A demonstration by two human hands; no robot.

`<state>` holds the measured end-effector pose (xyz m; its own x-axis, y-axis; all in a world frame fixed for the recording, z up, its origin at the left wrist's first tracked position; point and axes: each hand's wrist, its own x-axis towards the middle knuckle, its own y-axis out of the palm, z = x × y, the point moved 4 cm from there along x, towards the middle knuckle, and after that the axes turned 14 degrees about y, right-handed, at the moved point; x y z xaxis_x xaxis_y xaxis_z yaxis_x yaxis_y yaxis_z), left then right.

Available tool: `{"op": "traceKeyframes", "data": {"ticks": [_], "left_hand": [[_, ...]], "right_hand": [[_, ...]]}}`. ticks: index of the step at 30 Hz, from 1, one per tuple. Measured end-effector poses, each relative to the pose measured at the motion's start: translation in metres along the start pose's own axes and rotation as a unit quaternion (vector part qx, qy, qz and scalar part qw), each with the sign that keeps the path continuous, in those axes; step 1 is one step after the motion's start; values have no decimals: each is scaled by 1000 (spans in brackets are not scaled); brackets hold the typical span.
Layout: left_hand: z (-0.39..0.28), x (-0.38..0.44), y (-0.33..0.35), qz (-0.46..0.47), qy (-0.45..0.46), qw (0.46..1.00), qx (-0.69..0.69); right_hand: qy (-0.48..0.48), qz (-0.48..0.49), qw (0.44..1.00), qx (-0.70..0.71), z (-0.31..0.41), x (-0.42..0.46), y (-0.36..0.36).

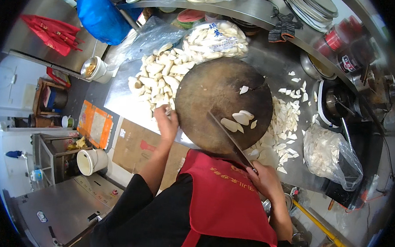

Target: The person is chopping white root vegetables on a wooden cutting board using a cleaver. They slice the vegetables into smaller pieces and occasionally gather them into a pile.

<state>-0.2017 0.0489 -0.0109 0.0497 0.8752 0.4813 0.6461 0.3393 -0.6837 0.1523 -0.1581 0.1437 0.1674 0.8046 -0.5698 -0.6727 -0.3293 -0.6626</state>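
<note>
My right hand (265, 180) is wrapped around the handle of a cleaver (229, 135). Its blade is seen nearly edge-on, over the near part of a round wooden chopping block (206, 86). Several cut pieces of king oyster mushroom (242, 118) lie on the block, right of the blade. At the block's left side, my left hand (166, 123) touches the near edge of a pile of whole king oyster mushrooms (156, 75). Pale mushroom shows between its thumb and fingers, but whether it grips one is unclear. Sliced mushrooms (284, 122) are heaped on the steel table to the block's right.
Behind the block sits a printed plastic bag of mushrooms (216, 41). A clear bag of pale pieces (328, 153) stands at right, near a black pot (338, 98). Overhead runs a steel shelf (258, 17) with stacked plates (313, 10). Flattened cardboard (131, 146) lies below left.
</note>
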Motion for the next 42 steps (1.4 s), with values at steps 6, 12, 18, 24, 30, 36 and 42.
{"op": "traceKeyframes", "data": {"ticks": [6, 12, 18, 24, 30, 36, 42], "left_hand": [[44, -9, -8, 95, -7, 995, -8], [11, 14, -25, 54, 45, 995, -77], [-95, -11, 7, 172, 270, 938, -132], [-104, -30, 20, 195, 275, 927, -162], [-104, -30, 20, 163, 301, 929, -142], [-104, -31, 26, 158, 297, 930, -146], [-105, -28, 26, 138, 310, 930, -143]], "right_hand": [[-26, 3, 1000, 16, -15, 16, 16], [-3, -44, 999, 21, -21, 20, 11], [3, -32, 999, 20, -11, 22, 17], [-8, -33, 999, 23, 5, 6, 10], [-11, -22, 1000, -15, 10, -1, 8], [-24, -20, 998, -55, 12, -7, 4], [-1, 5, 997, -77, 18, -8, 1]]}}
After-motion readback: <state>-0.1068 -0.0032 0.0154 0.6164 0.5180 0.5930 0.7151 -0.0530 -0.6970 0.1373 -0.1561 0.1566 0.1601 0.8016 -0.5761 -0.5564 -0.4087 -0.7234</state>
